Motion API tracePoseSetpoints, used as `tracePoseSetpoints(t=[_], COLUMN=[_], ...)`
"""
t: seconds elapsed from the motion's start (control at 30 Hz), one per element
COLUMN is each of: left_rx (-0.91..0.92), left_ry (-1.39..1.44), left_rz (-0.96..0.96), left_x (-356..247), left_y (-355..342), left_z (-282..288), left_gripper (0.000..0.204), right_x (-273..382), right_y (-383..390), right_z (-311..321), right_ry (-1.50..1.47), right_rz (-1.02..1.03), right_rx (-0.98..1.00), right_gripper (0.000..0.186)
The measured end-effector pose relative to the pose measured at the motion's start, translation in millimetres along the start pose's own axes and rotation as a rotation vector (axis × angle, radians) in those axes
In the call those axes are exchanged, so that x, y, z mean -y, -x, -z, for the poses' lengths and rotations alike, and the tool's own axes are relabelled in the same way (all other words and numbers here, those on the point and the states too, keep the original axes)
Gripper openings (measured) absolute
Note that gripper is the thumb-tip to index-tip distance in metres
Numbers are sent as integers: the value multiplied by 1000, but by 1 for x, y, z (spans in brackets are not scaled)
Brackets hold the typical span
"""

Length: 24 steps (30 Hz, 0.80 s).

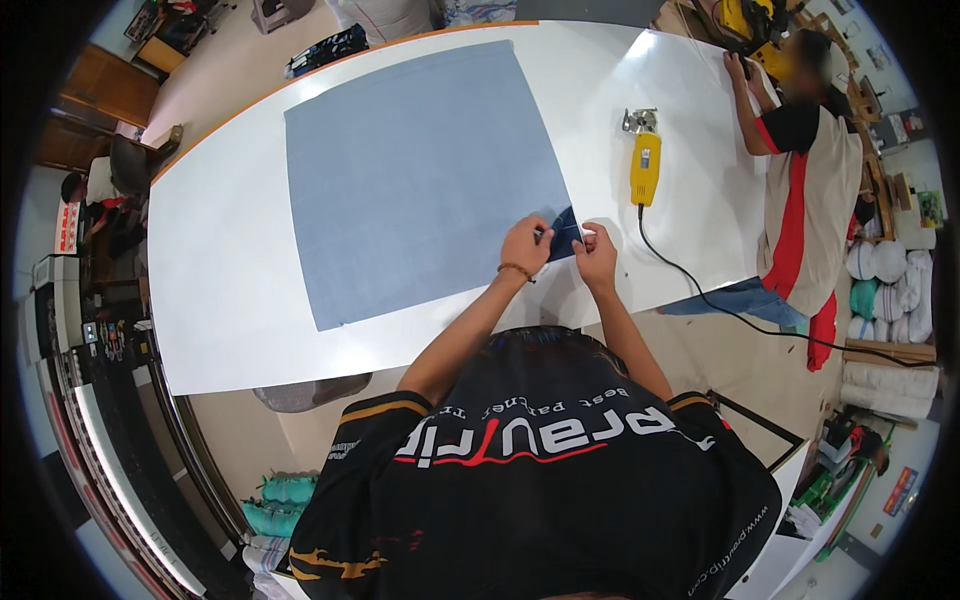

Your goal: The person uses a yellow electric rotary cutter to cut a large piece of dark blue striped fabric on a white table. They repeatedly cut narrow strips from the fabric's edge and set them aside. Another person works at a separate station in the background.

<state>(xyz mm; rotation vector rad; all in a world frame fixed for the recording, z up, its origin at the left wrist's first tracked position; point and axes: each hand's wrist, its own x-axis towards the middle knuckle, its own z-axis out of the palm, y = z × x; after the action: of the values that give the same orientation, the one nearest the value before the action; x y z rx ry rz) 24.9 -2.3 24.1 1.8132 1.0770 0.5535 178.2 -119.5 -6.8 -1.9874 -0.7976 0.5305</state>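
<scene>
A large grey-blue sheet of fabric [420, 180] lies spread flat on the white table [220, 300]. At its near right corner a dark blue patch [566, 232] shows between my hands, perhaps a turned-up underside or a second layer; I cannot tell which. My left hand [527, 246], with a bracelet at the wrist, is closed on the fabric beside this patch. Just right of it, my right hand [595, 256] has its fingers pinched at the patch's right edge. A thin pale line crosses the patch; what it is cannot be made out.
A yellow handheld cutting machine [646, 170] lies right of the fabric. Its black cord [690, 275] runs over the table's near edge toward the right. A co-worker [810, 190] stands at the table's right end, hands on a black item. A dark bundle [327, 50] sits by the far edge.
</scene>
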Motion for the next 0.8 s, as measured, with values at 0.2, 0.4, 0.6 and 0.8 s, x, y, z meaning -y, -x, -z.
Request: tracePoseSetpoints(t=[0.2,0.4,0.6,0.8], left_rx=[-662,-1022,-1211,-1464], left_ry=[513,364,190,-601], left_rz=[-73,-195,-242,-207], left_x=[18,17,1,-28], left_y=[-46,-43,32,109], left_z=[115,338,507,650], left_gripper=[21,8,12,26], right_x=[-10,-13,65,145], right_y=[-4,-22,-38,-89], right_z=[1,18,75,165], right_ry=[-29,54,-427,-752], right_rz=[-96,-21,-197,-35], right_rx=[41,78,71,-180], right_gripper=[34,21,19,15])
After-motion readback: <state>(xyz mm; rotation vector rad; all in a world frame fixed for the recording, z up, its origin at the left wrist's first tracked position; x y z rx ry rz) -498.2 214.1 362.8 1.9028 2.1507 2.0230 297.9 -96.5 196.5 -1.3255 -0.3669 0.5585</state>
